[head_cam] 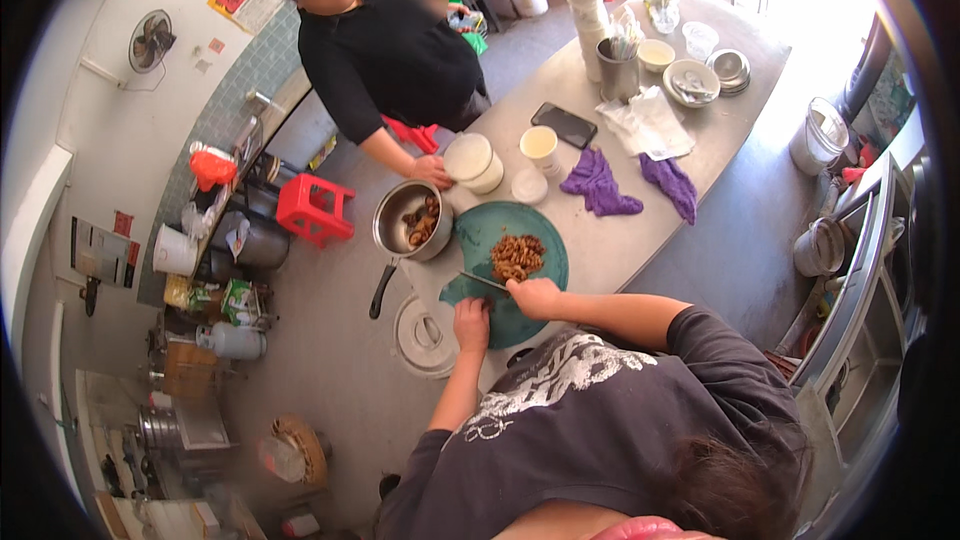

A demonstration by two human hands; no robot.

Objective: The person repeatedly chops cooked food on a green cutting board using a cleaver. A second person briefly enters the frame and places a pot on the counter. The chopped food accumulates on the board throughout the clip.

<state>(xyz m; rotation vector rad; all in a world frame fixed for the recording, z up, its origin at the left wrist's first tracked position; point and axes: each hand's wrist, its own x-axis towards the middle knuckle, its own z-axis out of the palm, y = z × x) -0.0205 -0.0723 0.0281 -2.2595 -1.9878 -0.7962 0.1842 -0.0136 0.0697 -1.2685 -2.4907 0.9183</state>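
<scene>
A round green cutting board (pixel 540 322) lies on the metal table in front of me. My right hand (pixel 534 298) grips a knife (pixel 482 280) whose blade points left across the board. Just beyond the blade sits a pile of chopped brown food (pixel 517 256), perhaps mushrooms or meat. My left hand (pixel 472 323) rests at the board's near left edge with fingers bent down; what lies under the fingertips is mostly hidden. A steel saucepan (pixel 384 229) with a black handle stands at the board's left and holds larger brown pieces (pixel 421 223).
A co-worker's hand (pixel 432 171) touches a white lidded tub (pixel 474 163) beyond the saucepan. On the metal table (pixel 637 240) lie purple cloths (pixel 600 184), a phone (pixel 564 125), a paper cup (pixel 540 148) and stacked bowls (pixel 691 82). A pale lid (pixel 425 335) is left of the board.
</scene>
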